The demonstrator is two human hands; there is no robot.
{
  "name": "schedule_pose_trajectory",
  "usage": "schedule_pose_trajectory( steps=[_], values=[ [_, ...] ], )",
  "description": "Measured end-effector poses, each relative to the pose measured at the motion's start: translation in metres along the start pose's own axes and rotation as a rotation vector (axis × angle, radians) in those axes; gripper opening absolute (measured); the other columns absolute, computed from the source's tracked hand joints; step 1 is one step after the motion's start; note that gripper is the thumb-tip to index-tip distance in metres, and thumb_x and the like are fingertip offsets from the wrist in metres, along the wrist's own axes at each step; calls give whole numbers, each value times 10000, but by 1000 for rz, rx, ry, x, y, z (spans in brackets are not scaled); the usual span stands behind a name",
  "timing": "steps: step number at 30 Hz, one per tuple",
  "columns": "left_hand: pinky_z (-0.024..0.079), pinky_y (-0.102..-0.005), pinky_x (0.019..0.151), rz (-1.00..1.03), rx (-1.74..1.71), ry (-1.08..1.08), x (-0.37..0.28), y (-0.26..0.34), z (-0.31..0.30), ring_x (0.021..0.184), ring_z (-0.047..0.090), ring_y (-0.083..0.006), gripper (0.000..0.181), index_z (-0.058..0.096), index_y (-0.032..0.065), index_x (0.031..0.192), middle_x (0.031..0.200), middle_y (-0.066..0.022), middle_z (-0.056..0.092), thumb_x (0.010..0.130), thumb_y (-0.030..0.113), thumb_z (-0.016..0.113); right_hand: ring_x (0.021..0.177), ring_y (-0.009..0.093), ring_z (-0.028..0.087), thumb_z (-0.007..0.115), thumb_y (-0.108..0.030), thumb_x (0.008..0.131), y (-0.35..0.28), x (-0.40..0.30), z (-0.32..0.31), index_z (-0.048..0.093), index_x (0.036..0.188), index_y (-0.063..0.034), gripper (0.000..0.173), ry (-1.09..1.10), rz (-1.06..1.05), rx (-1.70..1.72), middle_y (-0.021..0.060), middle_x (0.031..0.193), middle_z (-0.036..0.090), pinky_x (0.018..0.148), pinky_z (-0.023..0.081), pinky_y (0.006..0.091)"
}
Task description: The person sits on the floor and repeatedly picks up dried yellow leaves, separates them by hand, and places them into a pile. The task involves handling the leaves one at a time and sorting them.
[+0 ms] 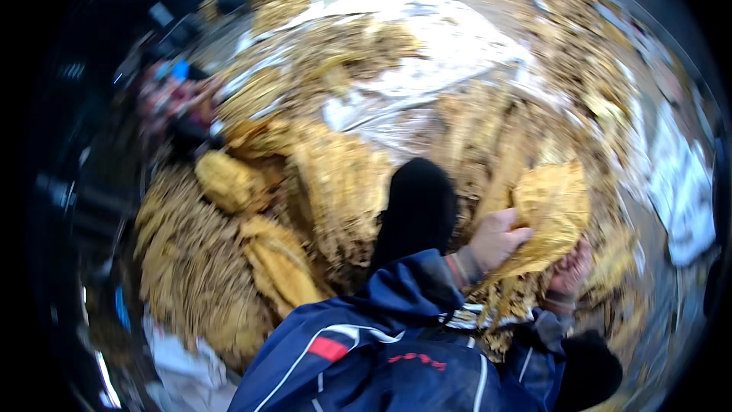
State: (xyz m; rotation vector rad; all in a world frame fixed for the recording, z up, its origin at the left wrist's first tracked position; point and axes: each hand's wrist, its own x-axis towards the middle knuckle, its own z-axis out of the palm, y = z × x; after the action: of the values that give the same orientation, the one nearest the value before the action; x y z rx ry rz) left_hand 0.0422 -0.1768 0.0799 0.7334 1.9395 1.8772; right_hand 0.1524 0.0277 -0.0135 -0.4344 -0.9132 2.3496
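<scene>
Between my two hands is a broad, yellow-brown dried leaf [552,217], which looks like cured tobacco. My left hand [497,240] grips its left edge, thumb on top. At its lower right edge is my right hand [572,269], fingers curled against the leaf. Under and around the leaf lie heaps of similar dried leaves [480,131], partly blurred. Ragged leaf pieces hang below the held leaf. My black-clad knee [420,200] stands left of my left hand.
At the left lies a big pile of bundled leaves [194,263], with a folded yellow leaf [283,263] beside it. White sheeting [452,40] spreads under heaps ahead. Another person [177,97] sits at the upper left. A pale sack [680,183] lies at the far right.
</scene>
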Motion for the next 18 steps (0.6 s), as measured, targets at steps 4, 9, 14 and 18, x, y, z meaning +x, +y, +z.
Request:
schedule_pose_trajectory(
  steps=[4, 9, 14, 18],
  values=[
    [454, -247, 733, 190, -58, 179, -22, 68, -82, 808, 549, -89, 215, 578, -39, 1032, 884, -79, 641, 823, 7, 596, 446, 80, 377, 524, -232, 921, 45, 3, -20, 532, 981, -81, 162, 127, 120, -92, -24, 568, 407, 361, 300, 229],
    [505, -288, 713, 218, 264, 664, -117, 78, -210, 809, 628, -152, 273, 580, -30, 1075, 924, -117, 665, 807, 19, 602, 446, 85, 346, 511, -237, 929, 95, -8, -7, 524, 990, -99, 151, 101, 311, -156, -27, 583, 376, 379, 303, 235],
    [501, -277, 619, -61, 404, 1173, -279, 1, -291, 690, 607, -140, 142, 609, -31, 934, 842, -85, 659, 820, 55, 603, 431, 66, 294, 521, -241, 923, 125, -14, 2, 521, 961, -101, 145, 33, 449, -246, -45, 567, 319, 374, 251, 224],
    [467, -278, 760, -485, 263, 1340, -381, -122, -294, 816, 583, -145, 204, 579, -33, 998, 960, -70, 635, 806, 24, 615, 424, 69, 301, 531, -225, 917, 138, -13, -5, 514, 936, -94, 133, 67, 486, -319, -42, 567, 334, 366, 257, 221]
  ],
)
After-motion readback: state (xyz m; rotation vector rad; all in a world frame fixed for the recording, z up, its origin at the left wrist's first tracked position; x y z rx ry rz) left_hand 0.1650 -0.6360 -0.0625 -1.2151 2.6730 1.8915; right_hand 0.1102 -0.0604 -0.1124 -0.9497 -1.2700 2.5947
